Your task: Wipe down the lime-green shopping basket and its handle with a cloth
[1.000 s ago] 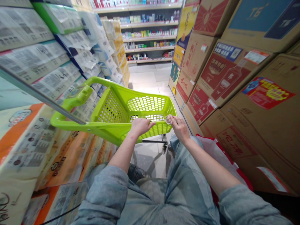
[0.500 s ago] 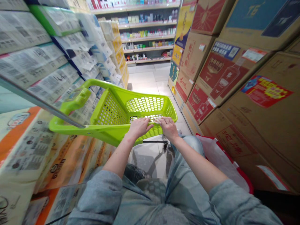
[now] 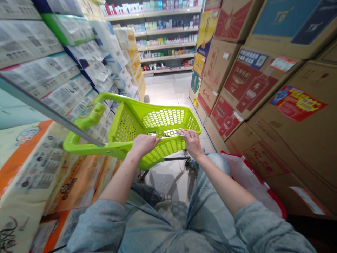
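A lime-green shopping cart (image 3: 168, 144) with a perforated plastic basket stands sideways in front of me. My left hand (image 3: 144, 144) is closed over the basket's near rim, its thumb pointing right. Farther right, my right hand (image 3: 192, 142) bends over the same rim near the corner, fingers curled inward. A small white crumpled piece, like a tissue (image 3: 181, 133), shows at its fingertips, mostly hidden. The cart's handle (image 3: 89, 114) is at the left, beyond a slanting metal pole (image 3: 52, 110).
Packaged paper goods (image 3: 34, 70) are stacked along the left. Cardboard cartons (image 3: 252, 84) rise on the right, with a red-rimmed white container (image 3: 247, 179) by my leg. Stocked shelves (image 3: 168, 31) stand across the aisle's far end. Tiled floor (image 3: 164, 175) shows below the cart.
My left hand has slid left along the rim, away from my right hand. The right hand has shifted slightly right, and the cart sits a little farther right in view.
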A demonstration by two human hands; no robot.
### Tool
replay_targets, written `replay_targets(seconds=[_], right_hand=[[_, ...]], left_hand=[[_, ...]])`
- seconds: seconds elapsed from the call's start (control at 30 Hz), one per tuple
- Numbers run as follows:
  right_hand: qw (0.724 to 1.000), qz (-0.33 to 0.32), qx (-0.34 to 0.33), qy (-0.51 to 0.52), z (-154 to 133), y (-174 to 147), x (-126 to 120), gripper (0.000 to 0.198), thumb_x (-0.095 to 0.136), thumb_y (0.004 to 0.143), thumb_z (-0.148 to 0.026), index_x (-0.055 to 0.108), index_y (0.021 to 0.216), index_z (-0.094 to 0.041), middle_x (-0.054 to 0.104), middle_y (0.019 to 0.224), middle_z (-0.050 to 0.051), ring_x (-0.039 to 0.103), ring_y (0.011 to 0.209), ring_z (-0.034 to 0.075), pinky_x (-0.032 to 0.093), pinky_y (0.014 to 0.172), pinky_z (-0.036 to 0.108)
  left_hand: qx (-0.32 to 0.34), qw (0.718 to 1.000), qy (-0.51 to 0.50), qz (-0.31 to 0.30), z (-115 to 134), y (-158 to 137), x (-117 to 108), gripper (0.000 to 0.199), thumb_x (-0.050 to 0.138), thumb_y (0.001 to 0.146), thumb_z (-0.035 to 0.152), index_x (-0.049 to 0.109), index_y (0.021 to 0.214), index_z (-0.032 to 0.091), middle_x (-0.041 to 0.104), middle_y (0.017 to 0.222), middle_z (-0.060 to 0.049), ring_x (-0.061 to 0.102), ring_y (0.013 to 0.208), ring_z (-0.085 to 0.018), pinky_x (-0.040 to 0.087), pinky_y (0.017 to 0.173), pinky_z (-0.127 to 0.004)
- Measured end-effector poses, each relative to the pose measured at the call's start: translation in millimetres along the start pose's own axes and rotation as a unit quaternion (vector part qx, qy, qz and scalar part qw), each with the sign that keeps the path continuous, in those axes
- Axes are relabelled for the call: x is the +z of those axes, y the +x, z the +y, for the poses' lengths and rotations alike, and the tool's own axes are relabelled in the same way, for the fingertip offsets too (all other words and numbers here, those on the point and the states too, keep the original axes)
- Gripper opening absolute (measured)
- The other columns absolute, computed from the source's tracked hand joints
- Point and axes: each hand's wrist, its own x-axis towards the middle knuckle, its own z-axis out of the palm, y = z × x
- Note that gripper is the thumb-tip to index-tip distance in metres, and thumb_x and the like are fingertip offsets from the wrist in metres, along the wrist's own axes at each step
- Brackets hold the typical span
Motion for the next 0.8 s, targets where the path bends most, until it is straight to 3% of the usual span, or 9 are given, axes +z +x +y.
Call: replay_targets(seconds=[0.17,0.4,0.6,0.8], right_hand=[[0.997,0.022,0.075,-0.024,-33.7,2.4,11.3,0.035,0.036,0.094,-0.021,0.058,0.120,-0.015,0.057,0.116,0.014,0.043,0.113,0.025,0.038,0.099,0.043],[1.000,-0.016,0.014,-0.015,-79.2,3.6,28.9,0.041,0.036,0.093,-0.020,0.050,0.131,-0.014,0.054,0.123,0.015,0.040,0.120,0.026,0.036,0.104,0.045],[0.992,-0.056,-0.106,-0.034,-41.0,0.8,15.5,0.046,0.036,0.092,-0.015,0.043,0.137,-0.015,0.049,0.135,0.010,0.039,0.125,0.023,0.034,0.108,0.040],[0.995,-0.045,-0.060,-0.072,19.0,-2.1,-3.5,0.044,0.038,0.091,-0.015,0.046,0.134,-0.013,0.053,0.129,0.015,0.043,0.121,0.024,0.039,0.102,0.042]], left_hand=[[0.001,1.000,0.006,0.014,-0.9,0.4,2.4,0.067,0.016,0.093,0.054,0.070,0.085,0.016,0.071,0.081,-0.014,0.068,0.079,-0.026,0.045,0.068,-0.032],[0.007,1.000,-0.004,0.027,-1.7,-0.8,3.3,0.066,0.017,0.093,0.053,0.071,0.085,0.015,0.071,0.081,-0.015,0.068,0.078,-0.027,0.045,0.066,-0.032],[0.003,1.000,-0.009,0.028,-1.1,-1.0,1.9,0.065,0.018,0.093,0.052,0.071,0.084,0.016,0.071,0.080,-0.015,0.068,0.079,-0.027,0.044,0.067,-0.032],[0.004,1.000,-0.009,0.030,0.7,1.1,2.2,0.063,0.019,0.093,0.051,0.070,0.082,0.016,0.071,0.080,-0.014,0.068,0.079,-0.028,0.044,0.065,-0.032]])
